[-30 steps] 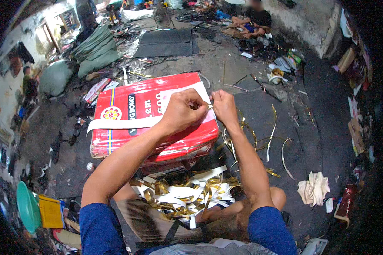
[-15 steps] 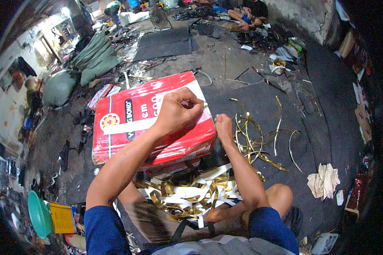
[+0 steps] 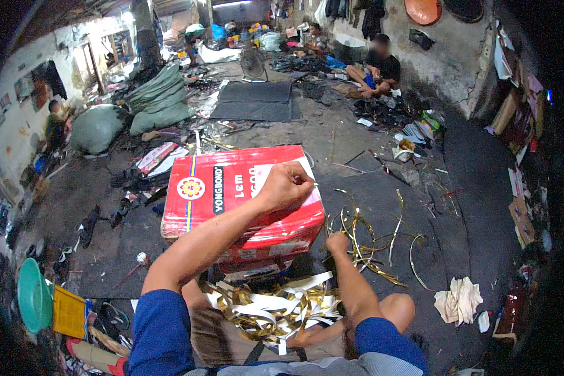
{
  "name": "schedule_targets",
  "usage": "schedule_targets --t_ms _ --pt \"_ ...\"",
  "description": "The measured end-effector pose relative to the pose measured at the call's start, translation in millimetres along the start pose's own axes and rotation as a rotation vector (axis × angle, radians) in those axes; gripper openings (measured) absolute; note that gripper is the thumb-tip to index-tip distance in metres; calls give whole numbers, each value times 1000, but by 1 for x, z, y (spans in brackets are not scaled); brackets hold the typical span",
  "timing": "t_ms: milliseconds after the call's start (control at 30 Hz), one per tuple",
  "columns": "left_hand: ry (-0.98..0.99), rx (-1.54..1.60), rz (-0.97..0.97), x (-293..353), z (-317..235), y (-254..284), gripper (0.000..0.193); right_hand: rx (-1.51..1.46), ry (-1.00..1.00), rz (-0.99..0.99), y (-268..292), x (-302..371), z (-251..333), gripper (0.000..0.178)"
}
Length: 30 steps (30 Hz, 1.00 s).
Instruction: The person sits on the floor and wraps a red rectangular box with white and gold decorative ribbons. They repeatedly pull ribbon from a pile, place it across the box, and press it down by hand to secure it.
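A heap of gold and white strips (image 3: 272, 307) lies in the person's lap, close enough for both hands to reach. Just beyond it stands a red tin can (image 3: 244, 200) on its side, its broad flat face turned up so that it serves as a work surface. The left hand (image 3: 286, 186) rests on that face as a closed fist, thumb and forefinger pinched on what looks like a thin strip end; the strip itself is too fine to make out. The right hand (image 3: 337, 242) is lower, at the can's right edge, fingers curled shut among loose gold strips (image 3: 373, 241) strewn over the dark mat (image 3: 420, 207); whether it holds one I cannot tell. Farther off, green sacks (image 3: 153, 100) are stacked, and another person (image 3: 376, 69) sits by the wall.
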<state>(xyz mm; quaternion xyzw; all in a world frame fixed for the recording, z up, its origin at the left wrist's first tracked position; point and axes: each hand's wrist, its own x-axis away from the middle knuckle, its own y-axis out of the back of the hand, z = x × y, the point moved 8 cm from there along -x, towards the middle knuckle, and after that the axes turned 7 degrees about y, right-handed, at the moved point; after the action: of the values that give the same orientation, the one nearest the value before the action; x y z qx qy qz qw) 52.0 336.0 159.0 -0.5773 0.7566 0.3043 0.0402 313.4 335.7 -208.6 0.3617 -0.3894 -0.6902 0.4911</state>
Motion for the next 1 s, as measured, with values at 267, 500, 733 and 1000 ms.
schedule_targets --t_ms 267,500,733,1000 --pt "-60 40 -1 -3 1 -9 14 -1042 200 -261 227 -90 89 33" --pt "-40 25 27 -3 -10 -11 11 -560 492 -377 260 -49 230 43" --pt "-53 19 54 -3 -5 -13 7 -1049 295 -200 178 -61 191 43" --pt "-87 -18 57 -2 -4 -10 10 -937 245 -209 178 -41 178 43"
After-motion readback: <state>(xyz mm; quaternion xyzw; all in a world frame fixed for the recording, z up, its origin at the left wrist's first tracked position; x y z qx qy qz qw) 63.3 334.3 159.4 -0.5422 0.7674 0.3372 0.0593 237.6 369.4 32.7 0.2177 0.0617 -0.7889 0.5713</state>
